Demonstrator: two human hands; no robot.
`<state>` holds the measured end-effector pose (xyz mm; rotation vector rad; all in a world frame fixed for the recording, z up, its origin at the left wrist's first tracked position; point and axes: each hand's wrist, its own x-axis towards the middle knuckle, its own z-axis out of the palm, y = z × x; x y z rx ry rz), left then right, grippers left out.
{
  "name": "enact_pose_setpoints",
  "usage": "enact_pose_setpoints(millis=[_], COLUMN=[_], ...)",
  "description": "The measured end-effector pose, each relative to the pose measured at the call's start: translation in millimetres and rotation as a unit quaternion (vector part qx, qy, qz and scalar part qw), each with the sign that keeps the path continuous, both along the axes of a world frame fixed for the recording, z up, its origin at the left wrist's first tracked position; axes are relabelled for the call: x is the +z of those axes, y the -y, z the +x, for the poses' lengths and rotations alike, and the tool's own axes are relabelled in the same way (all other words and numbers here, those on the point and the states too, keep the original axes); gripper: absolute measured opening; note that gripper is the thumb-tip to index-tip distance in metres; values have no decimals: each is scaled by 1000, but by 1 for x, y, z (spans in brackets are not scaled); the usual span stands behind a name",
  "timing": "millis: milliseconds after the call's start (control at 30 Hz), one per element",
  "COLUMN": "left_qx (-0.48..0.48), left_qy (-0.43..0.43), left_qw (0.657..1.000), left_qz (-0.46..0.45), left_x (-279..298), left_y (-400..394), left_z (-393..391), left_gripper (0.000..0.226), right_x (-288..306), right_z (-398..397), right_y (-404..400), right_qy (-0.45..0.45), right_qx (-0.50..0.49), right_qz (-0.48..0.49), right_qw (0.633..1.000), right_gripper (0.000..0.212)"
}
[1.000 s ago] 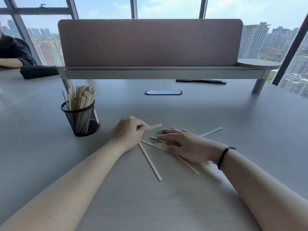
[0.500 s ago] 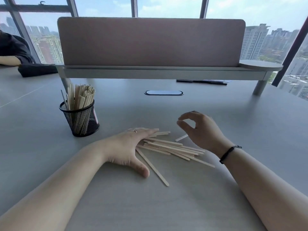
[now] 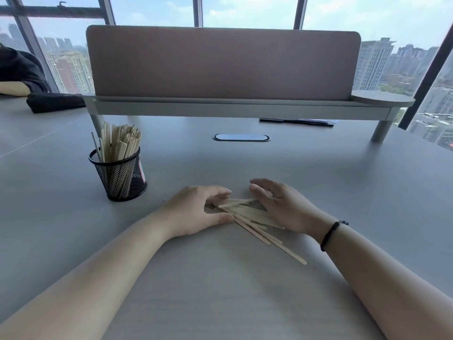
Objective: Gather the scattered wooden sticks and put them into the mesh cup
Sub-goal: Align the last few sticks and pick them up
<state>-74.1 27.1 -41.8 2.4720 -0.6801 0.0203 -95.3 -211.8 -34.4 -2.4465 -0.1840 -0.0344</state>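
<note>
Sticks: a loose bundle of thin pale wooden sticks [image 3: 255, 217] lies flat on the grey bench [image 3: 318, 182], between the two hands, its longest stick running out toward the near right.
Left hand: the left hand [image 3: 196, 212] lies at the bundle's left end, fingers loosely bent over the stick tips and thumb flat on the bench against the near edge; it touches the sticks without clasping them.
Right hand: the right hand [image 3: 282, 204] stands on its edge just right of the bundle, fingers fairly straight and spread a little, touching the far side.
Cup: the black wire-mesh cup [image 3: 119, 175], packed with upright sticks, stands upright, apart to the far left of the left hand.
Wrist: a black band [image 3: 329, 233] circles the right wrist.
</note>
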Motion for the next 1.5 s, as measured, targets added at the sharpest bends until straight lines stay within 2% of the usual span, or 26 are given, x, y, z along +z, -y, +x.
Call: enact_pose_setpoints(millis=[200,367,400,500,600,733,933,1133,1233,1367,1500], left_qx=[14,20,22,23,19,3,2,-4,2,-6,-8], left_qy=[9,27,29,29,25,40,63,148,173,161,99], left_qw=[1000,999,999,999,999,999,992,962,950,948,954], left_qz=[-8,-13,-11,-14,-22,10,107,229,260,276,281], left_x=[2,4,4,5,4,3,4,1,-2,2,9], left_y=[0,0,0,0,1,4,14,23,25,25,28], left_z=[-1,-1,-1,-1,-1,-2,-2,-5,-4,-2,-4], left_gripper=[53,47,49,51,43,39,38,29,23,26,36], right_x=[6,11,11,10,10,5,2,1,1,2,2], right_z=[-6,-12,-13,-12,-8,-5,-3,-4,-3,-4,-5], right_y=[-1,2,1,0,3,4,2,1,1,1,-2], right_qy=[21,-20,-19,17,53,85,93,105,113,112,115], right_qx=[26,96,104,95,73,60,63,64,60,64,69], right_qz=[-7,-98,-111,-115,-124,-140,-139,-138,-139,-134,-119], right_qw=[999,990,988,989,988,985,984,983,982,983,984], right_gripper=[53,95,98,82,61,42,37,33,32,29,28])
